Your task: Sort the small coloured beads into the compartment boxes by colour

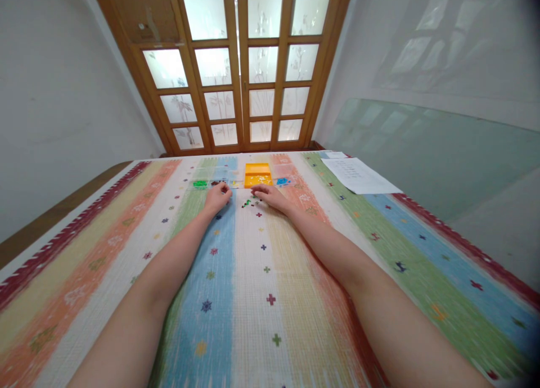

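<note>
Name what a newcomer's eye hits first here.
Probably the bright yellow box near the far edge of the striped tablecloth, just beyond the left hand and right hand. Small green pieces lie on the tablecloth between the hands. Beyond, wood-framed glass doors fill the upper middle.

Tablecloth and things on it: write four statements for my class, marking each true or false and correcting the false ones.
1. The yellow box is between the green pile and the blue pile. True.
2. The larger paper lies left of the yellow box. False: it lies to the right.
3. Small loose pieces lie on the tablecloth near the right hand. True.
4. The hands are clasped together. False: the left hand and right hand are apart.
</note>
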Available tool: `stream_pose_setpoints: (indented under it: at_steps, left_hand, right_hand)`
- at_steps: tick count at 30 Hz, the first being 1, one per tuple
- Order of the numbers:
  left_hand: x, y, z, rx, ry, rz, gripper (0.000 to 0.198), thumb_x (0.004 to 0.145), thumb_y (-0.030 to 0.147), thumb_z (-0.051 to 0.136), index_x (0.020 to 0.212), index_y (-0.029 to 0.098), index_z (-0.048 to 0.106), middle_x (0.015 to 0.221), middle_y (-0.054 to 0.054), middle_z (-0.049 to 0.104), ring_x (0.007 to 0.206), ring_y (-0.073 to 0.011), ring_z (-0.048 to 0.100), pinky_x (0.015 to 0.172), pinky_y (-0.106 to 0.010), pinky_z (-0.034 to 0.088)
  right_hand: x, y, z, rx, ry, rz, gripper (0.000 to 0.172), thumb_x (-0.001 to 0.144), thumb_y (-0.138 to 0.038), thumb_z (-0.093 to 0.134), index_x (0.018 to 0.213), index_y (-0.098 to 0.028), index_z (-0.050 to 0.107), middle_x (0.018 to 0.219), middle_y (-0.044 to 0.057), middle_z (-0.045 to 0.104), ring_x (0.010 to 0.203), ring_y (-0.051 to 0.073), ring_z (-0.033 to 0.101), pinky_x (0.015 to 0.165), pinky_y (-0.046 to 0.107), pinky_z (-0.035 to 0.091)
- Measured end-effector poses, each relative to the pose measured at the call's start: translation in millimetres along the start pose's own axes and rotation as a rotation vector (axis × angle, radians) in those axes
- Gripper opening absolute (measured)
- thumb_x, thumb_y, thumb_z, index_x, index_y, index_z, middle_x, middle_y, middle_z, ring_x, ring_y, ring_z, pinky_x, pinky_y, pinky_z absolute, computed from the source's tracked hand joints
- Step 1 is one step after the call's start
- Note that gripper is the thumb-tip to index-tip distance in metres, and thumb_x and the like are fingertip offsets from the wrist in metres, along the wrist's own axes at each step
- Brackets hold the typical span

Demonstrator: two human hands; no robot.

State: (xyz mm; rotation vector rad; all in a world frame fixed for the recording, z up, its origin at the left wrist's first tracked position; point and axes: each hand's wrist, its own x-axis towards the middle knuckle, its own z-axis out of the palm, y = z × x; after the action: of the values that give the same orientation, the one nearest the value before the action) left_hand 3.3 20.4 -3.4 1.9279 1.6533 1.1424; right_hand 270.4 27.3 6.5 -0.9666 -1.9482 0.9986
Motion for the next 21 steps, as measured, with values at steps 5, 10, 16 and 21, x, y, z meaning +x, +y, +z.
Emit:
stream_pose_setpoints:
  at_steps: [5,10,16,21]
  left_hand:
    - [14.0,-20.0,-7.4,-0.361,0.117,-0.212,0.006,0.077,0.021,0.063,0.082,0.021,0.059,0.075,-0.001,0.069,0.054,-0.0131,0.060,0.053,-0.022,0.043]
    - [22.8,-32.2,-23.6,-0.556,0.336,-0.320,0.010,0.074,0.024,0.061,0.082,0.020,0.056,0.073,0.001,0.066,0.055,-0.0096,0.055,0.053,-0.019,0.042]
    - [30.3,-56.0,-47.5,-0.670,0.564,-0.395,0.012,0.075,0.027,0.059,0.083,0.021,0.051,0.072,0.004,0.061,0.053,-0.0066,0.050,0.052,-0.016,0.039]
    - [34.1,-70.0,-53.8,-0.745,0.610,-0.451,0.014,0.077,0.023,0.061,0.089,0.020,0.055,0.079,0.003,0.065,0.054,-0.0062,0.054,0.054,-0.016,0.043]
  right_hand:
    - [-1.6,-5.1,-0.3,-0.014,-0.005,0.019,0.028,0.097,-0.024,0.061,0.120,-0.018,0.077,0.120,0.011,0.077,0.109,0.022,0.071,0.106,0.041,0.052]
    - [-1.0,-2.1,-1.7,-0.031,-0.014,-0.005,0.026,0.097,-0.022,0.060,0.117,-0.019,0.077,0.121,0.010,0.077,0.109,0.021,0.071,0.106,0.039,0.052]
    - [-0.2,2.8,-1.6,-0.072,-0.018,-0.015,0.024,0.098,-0.022,0.060,0.113,-0.020,0.079,0.120,0.009,0.077,0.108,0.020,0.070,0.105,0.037,0.051]
    - [0.8,7.6,-1.6,-0.055,-0.016,-0.034,0.023,0.097,-0.025,0.061,0.111,-0.020,0.080,0.118,0.008,0.078,0.108,0.021,0.070,0.104,0.035,0.050]
